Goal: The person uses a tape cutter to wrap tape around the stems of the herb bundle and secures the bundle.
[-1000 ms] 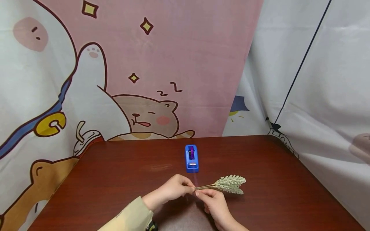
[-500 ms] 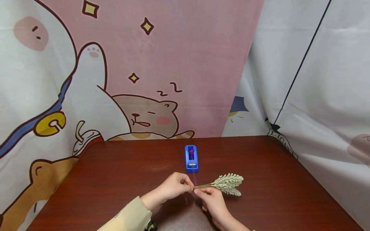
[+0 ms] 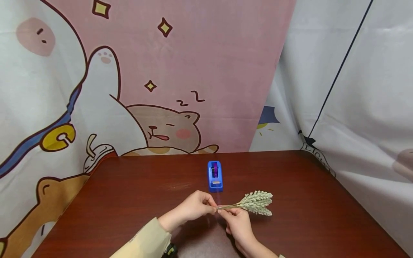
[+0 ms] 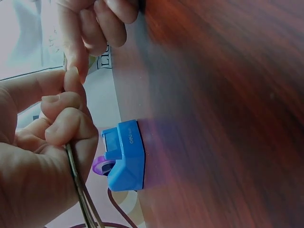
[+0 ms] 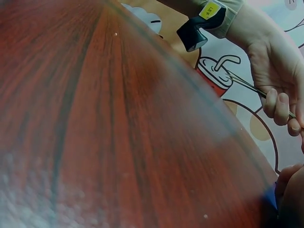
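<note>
Pale green sprigs with grain-like heads (image 3: pixel 256 203) point to the right over the table. My left hand (image 3: pixel 196 206) pinches their thin stems between thumb and fingers near the end. In the left wrist view the stems (image 4: pixel 81 190) run out below its curled fingers. My right hand (image 3: pixel 240 224) pinches at the stems right beside the left fingertips, and the two hands' fingertips meet. In the right wrist view the stem ends (image 5: pixel 247 84) stick out past the left hand (image 5: pixel 278 71). The right hand (image 5: pixel 294 199) shows only at the edge there.
A blue tape dispenser (image 3: pixel 215 177) with a purple roll stands just beyond the hands; a faint purplish streak runs from it toward them. The brown wooden table (image 3: pixel 145 186) ends at a cartoon-printed curtain (image 3: pixel 226 71). A dark device (image 5: pixel 192 33) sits on the left wrist.
Both hands keep their hold at nearly the same place. The sprig heads have tilted and turned a little, rising slightly in the head view. The dispenser stays put.
</note>
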{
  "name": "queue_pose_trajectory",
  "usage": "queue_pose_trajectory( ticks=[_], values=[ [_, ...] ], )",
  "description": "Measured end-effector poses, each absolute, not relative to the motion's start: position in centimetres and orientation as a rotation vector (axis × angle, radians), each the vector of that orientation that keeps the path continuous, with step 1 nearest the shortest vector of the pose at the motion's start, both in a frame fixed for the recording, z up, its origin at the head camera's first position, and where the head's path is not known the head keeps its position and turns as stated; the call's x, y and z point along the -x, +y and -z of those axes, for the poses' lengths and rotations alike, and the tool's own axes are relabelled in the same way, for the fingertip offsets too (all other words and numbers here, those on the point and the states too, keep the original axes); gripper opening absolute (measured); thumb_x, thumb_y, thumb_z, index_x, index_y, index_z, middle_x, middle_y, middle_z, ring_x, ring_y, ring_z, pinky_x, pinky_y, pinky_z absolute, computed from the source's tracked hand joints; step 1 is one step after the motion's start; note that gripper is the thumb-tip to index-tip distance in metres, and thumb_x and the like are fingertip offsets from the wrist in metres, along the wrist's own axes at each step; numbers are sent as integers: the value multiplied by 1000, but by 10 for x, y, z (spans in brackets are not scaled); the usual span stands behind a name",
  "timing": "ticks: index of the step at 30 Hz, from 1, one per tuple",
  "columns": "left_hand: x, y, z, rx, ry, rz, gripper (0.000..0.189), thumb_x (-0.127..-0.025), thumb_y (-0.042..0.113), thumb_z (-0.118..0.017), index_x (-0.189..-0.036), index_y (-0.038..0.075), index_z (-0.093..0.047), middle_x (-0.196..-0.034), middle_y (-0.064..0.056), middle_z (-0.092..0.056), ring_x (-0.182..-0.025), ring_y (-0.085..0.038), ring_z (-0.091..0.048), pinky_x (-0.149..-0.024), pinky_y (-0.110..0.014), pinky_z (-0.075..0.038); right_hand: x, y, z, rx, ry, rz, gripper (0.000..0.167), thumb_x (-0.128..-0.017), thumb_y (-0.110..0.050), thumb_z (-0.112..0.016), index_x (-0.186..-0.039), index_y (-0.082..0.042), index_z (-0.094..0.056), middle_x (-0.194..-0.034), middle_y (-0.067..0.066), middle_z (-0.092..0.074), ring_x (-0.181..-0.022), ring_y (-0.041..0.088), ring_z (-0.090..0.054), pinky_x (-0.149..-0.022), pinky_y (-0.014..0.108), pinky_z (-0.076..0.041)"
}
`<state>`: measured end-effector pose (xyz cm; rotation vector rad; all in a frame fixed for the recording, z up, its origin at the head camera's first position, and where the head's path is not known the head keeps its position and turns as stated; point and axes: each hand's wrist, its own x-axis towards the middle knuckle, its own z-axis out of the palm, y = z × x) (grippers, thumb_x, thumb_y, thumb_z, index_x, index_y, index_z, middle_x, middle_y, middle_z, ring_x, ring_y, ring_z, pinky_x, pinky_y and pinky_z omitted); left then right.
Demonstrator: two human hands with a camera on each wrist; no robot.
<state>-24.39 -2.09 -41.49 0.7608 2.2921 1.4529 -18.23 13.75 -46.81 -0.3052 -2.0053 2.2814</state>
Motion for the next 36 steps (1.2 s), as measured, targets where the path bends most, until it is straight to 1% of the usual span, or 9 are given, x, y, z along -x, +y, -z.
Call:
queue_pose_trajectory(
  ticks=[7,9,12,14,17,24,28,31,36],
  values=[
    [244,-19,413,-748,2314,-1433,3,-76,3,-71,-76,0,-70,-62,4,-60,-55,-6,-46,-49,-22,-35,183,137,468,330,-1962,-2301,26,-82,-4,-71,-104,10,-70,-54,-5,-48,-37,1,-24,-35,18,-23],
    [243,-18,413,-751,2321,-1426,3,-76,3,-72,-76,1,-70,-62,5,-60,-54,-6,-45,-49,-22,-34,183,136,468,335,-1959,-2296,27,-82,-4,-71,-105,10,-70,-63,-2,-59,-37,0,-24,-35,17,-23],
    [243,-18,413,-757,2333,-1415,3,-76,4,-72,-75,2,-71,-61,6,-58,-54,-6,-44,-48,-22,-33,183,136,469,334,-1967,-2274,25,-83,-5,-71,-104,9,-70,-85,4,-71,-37,0,-26,-35,17,-24],
    [243,-17,413,-756,2339,-1409,4,-77,5,-72,-74,3,-71,-61,7,-58,-54,-6,-44,-49,-23,-33,183,136,469,327,-1973,-2259,24,-83,-5,-71,-103,9,-71,-98,8,-72,-37,0,-27,-35,17,-25],
    [243,-17,413,-752,2347,-1401,5,-77,6,-73,-74,4,-71,-60,7,-57,-55,-7,-44,-49,-23,-33,183,137,468,316,-1969,-2257,22,-83,-4,-70,-101,9,-71,-107,11,-70,-38,0,-28,-36,16,-26],
    [241,-16,413,-752,2355,-1401,5,-77,7,-74,-73,4,-70,-61,6,-58,-56,-8,-45,-49,-24,-33,182,137,467,314,-1960,-2268,22,-83,-2,-70,-101,10,-70,-102,10,-71,-39,0,-30,-37,17,-26],
    [241,-16,413,-757,2366,-1389,5,-76,6,-74,-73,5,-71,-63,5,-60,-58,-7,-46,-51,-24,-34,182,137,469,319,-1951,-2277,18,-82,-2,-70,-94,11,-70,-80,6,-68,-39,2,-31,-39,18,-28],
    [241,-16,413,-772,2393,-1354,5,-76,8,-74,-72,6,-71,-64,5,-62,-59,-7,-48,-52,-24,-36,182,137,471,307,-1899,-2326,12,-81,1,-69,-87,12,-68,-64,-1,-58,-41,3,-33,-41,18,-30],
    [241,-16,411,-800,2448,-1289,7,-77,9,-74,-71,9,-71,-63,7,-61,-59,-6,-47,-52,-23,-36,183,136,476,243,-1766,-2423,10,-81,7,-66,-89,11,-68,-66,0,-62,-44,2,-32,-45,18,-31]
  ],
)
